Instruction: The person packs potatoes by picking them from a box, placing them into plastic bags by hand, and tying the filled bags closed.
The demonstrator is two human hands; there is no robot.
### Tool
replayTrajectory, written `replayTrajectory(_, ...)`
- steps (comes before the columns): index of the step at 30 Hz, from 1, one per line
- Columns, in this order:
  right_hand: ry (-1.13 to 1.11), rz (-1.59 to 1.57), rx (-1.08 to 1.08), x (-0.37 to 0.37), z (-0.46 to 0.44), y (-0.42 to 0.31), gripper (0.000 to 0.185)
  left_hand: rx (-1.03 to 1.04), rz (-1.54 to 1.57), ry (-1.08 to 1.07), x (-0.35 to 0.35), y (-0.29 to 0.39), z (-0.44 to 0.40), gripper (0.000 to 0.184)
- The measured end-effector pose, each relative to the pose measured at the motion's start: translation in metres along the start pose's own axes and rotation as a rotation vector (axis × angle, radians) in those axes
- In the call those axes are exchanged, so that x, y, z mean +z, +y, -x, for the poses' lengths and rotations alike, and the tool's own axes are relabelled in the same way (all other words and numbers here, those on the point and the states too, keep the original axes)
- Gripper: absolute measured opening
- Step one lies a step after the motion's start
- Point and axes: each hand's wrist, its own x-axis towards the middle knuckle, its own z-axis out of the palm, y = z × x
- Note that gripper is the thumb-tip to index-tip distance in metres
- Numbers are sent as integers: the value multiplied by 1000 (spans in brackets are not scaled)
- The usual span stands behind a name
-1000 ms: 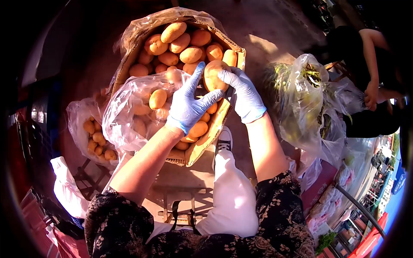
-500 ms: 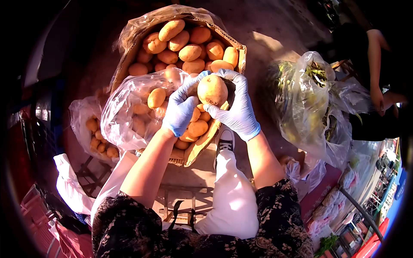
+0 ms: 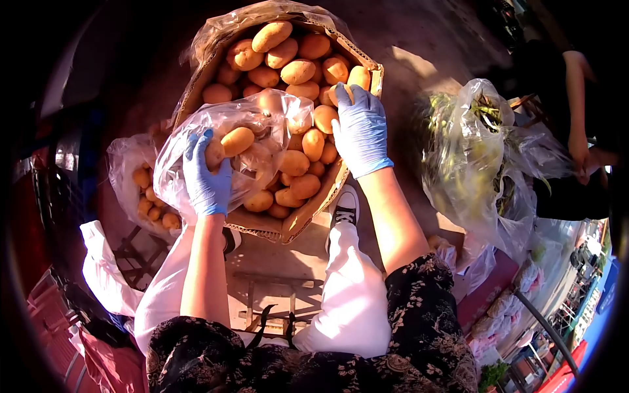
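Blue-gloved, my left hand [image 3: 208, 173] is at the left part of a clear plastic bag [image 3: 171, 157] of potatoes. Its fingers and thumb curve round a potato [image 3: 214, 154], partly hidden by the glove. Beside it lies another potato [image 3: 237, 141] on the bag side. My right hand [image 3: 362, 131], also in a blue glove, reaches over the right side of a cardboard box [image 3: 377, 77] full of potatoes. Its fingers are stretched out, with the tips on a potato [image 3: 340, 95]; the thumb stands apart near another potato [image 3: 325, 119].
A second clear bag [image 3: 124, 164] of potatoes stands at the left. On the right is a large clear bag [image 3: 462, 150] of green pods. Another person's arm [image 3: 576, 105] shows at the far right. A low metal frame [image 3: 278, 281] stands between my legs.
Both hands were together round one large potato above the box. Now they are apart: my left hand has moved left to the bag, my right hand up and right onto the boxed potatoes.
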Motion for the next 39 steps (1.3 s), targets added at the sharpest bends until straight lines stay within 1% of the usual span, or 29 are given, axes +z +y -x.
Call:
replayTrajectory(1, -92, 116, 15, 13, -6, 10, 48, -27, -157, -25, 2, -9, 0, 52)
replayTrajectory(2, -129, 214, -18, 26, -9, 18, 46, -55, -316, -52, 5, -17, 1, 52)
replayTrajectory(3, -135, 233, -65, 41, -14, 24, 47, -118, -460, -139, 7, -25, 1, 48)
replayTrajectory(4, -140, 253, -113, 47, -18, 26, 48, -108, -486, -141, 8, -23, 1, 47)
replayTrajectory(6, -250, 140, -85, 41, -19, 29, 46, -92, -538, -150, 12, -11, 4, 45)
replayTrajectory(7, -300, 80, -73, 31, -24, 25, 45, -41, -476, -96, 11, -3, 3, 44)
replayTrajectory(8, -358, -109, -17, 17, -26, 23, 48, 106, -289, 18, 12, 1, -1, 43)
replayTrajectory(10, -333, -965, 117, 2, -14, 19, 52, 230, 50, 13, 14, 25, -10, 41)
replayTrajectory(11, -400, -1281, 86, -13, -13, 16, 54, 70, 422, -86, 16, 45, -10, 41)
replayTrajectory(12, -482, -1507, 132, -22, -6, 11, 57, -96, 787, -187, 17, 61, -9, 40)
replayTrajectory(14, -488, -1704, 100, -28, 3, 3, 60, -217, 1107, -411, 17, 77, -11, 49)
replayTrajectory(16, -461, -1699, 119, -27, 10, -3, 62, -282, 1058, -569, 9, 93, -16, 52)
replayTrajectory(17, -454, -1681, 144, -27, 12, -5, 62, -260, 998, -592, 8, 98, -16, 54)
replayTrajectory(18, -449, -1662, 169, -28, 13, -6, 63, -126, 922, -467, 15, 101, -13, 52)
replayTrajectory(20, -402, -1584, 110, -22, 15, -8, 57, -244, 839, -464, 20, 102, -10, 50)
replayTrajectory(22, -375, -1523, 88, -18, 16, -12, 55, -402, 967, -541, 16, 105, -14, 49)
replayTrajectory(23, -388, -1550, 138, -19, 17, -9, 54, -482, 1032, -583, 15, 107, -15, 48)
replayTrajectory(24, -391, -1540, 134, -19, 19, -8, 54, -488, 1110, -591, 17, 105, -14, 45)
replayTrajectory(26, -390, -1520, 126, -21, 21, -5, 53, -559, 1163, -671, 17, 102, -14, 45)
replayTrajectory(29, -354, -1354, 116, -33, 29, 3, 51, -635, 1222, -706, 20, 112, -8, 46)
replayTrajectory(30, -343, -1298, 109, -38, 32, 6, 51, -597, 1231, -703, 26, 117, -5, 45)
replayTrajectory(31, -248, -1184, 27, -42, 34, 11, 49, -624, 1218, -657, 34, 127, 1, 45)
replayTrajectory(33, -226, -1262, 143, -50, 48, 20, 48, -687, 1238, -595, 49, 142, 8, 43)
replayTrajectory(34, -212, -1301, 201, -54, 54, 26, 48, -649, 1147, -606, 58, 146, 12, 44)
replayTrajectory(35, -191, -1224, 222, -59, 58, 32, 49, -636, 1172, -685, 65, 149, 15, 44)
replayTrajectory(37, -161, -1190, 275, -62, 68, 45, 49, -607, 1194, -867, 74, 153, 15, 47)
replayTrajectory(38, -150, -1177, 303, -63, 75, 51, 49, -492, 1251, -962, 80, 148, 17, 47)
replayTrajectory(39, -113, -1111, 281, -60, 77, 56, 51, -514, 1225, -1000, 81, 155, 14, 45)
